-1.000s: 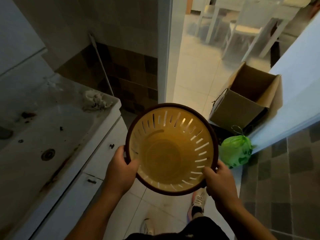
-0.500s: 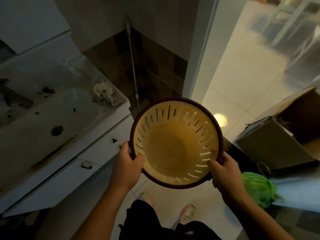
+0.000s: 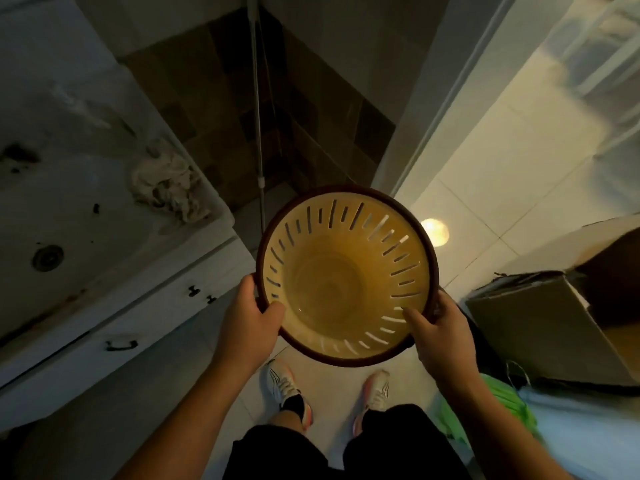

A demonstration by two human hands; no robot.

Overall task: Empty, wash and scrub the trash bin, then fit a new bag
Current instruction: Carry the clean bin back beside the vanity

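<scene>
A round yellow trash bin (image 3: pixel 343 275) with slotted walls and a dark brown rim is held upright in front of me, mouth toward the camera, and its inside looks bare. My left hand (image 3: pixel 247 318) grips the rim at its lower left, thumb inside. My right hand (image 3: pixel 438 332) grips the rim at the lower right, fingers curled over the edge. A tied green trash bag (image 3: pixel 509 407) lies on the floor behind my right forearm, partly hidden.
A stained white sink (image 3: pixel 69 220) with a drain sits at left on a white cabinet (image 3: pixel 138 327), a crumpled rag (image 3: pixel 166 183) on its corner. A mop handle (image 3: pixel 258 109) leans in the tiled corner. An open cardboard box (image 3: pixel 554 320) stands at right by the doorway.
The view has swung left and down toward the sink; the box and green bag slid right and lower. The bin stays held in both hands.
</scene>
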